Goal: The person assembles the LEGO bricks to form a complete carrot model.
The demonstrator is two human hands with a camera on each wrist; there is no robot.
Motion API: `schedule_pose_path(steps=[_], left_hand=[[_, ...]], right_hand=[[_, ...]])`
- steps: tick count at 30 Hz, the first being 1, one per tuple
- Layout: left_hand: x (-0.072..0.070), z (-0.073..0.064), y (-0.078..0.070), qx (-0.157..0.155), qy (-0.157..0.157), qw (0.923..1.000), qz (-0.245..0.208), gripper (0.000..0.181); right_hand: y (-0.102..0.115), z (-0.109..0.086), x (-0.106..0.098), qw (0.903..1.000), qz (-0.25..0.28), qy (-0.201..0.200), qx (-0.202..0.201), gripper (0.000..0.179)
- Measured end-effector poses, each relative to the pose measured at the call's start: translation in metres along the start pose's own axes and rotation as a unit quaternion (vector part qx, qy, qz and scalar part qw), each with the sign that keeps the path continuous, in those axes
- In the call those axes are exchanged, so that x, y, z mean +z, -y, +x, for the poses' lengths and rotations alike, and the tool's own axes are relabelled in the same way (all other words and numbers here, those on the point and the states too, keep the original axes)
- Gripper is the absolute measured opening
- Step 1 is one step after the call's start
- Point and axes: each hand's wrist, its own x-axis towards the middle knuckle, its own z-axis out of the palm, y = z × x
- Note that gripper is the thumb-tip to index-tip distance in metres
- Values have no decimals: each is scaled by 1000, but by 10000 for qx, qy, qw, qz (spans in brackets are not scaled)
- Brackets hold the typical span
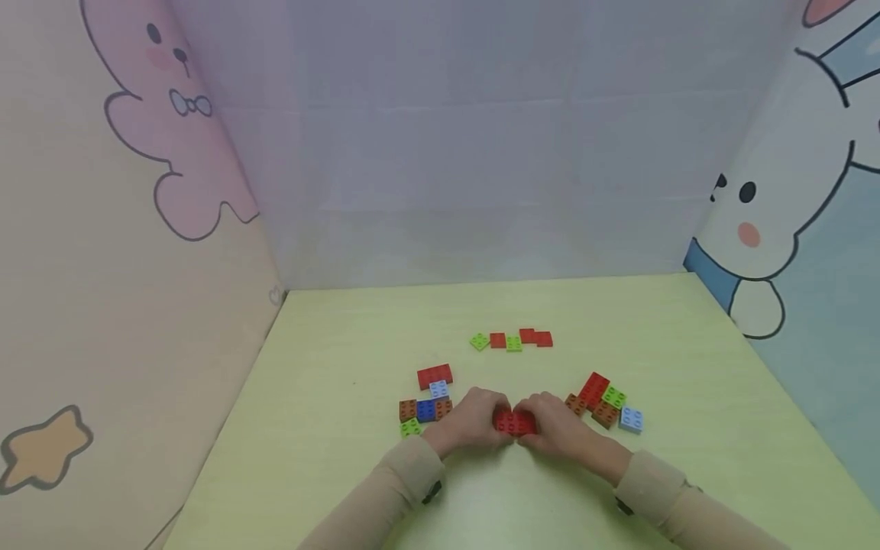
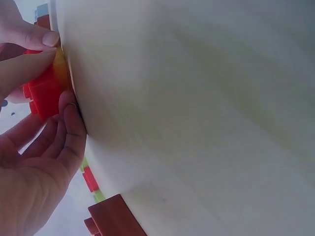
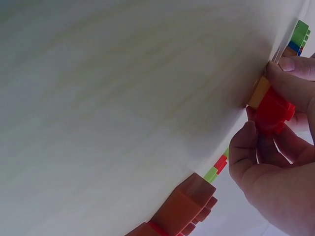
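A red studded brick [image 1: 516, 422] stands between my two hands near the table's middle, studs up. The wrist views show an orange layer [image 2: 60, 69] directly beneath the red, close over the table. My left hand [image 1: 477, 420] grips the left end, its thumb on the near side and its fingers curled round the far side. From the right, my right hand [image 1: 558, 429] pinches the other end in the same way, its curled fingers beside the red brick [image 3: 269, 109] in the right wrist view. The hands nearly meet, hiding both ends of the brick.
Left of my hands sits a cluster with a red brick [image 1: 435, 376], a dark blue brick [image 1: 425, 411] and brown bricks. To the right are another red brick [image 1: 594, 389] and a light blue brick [image 1: 631, 419]. Flat green and red plates [image 1: 498, 341] lie farther back.
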Motion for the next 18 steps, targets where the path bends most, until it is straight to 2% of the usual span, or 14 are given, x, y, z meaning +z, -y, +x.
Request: schedule_pose_path(steps=[5, 10, 13, 18], left_hand=[[-1, 1, -1, 13, 2, 10000, -4, 16], [-4, 3, -3, -59, 51, 10000, -37, 15], [-5, 2, -2, -89, 67, 9999, -1, 19], [-5, 1, 1, -64, 93, 9999, -23, 25]], right_hand=[[2, -2, -6, 9998, 77, 115, 137, 38], [3, -9, -30, 9987, 319, 270, 285, 48], [-5, -11, -49, 9983, 489, 219, 207, 46], [-28, -14, -76, 9994, 243, 169, 182, 32]])
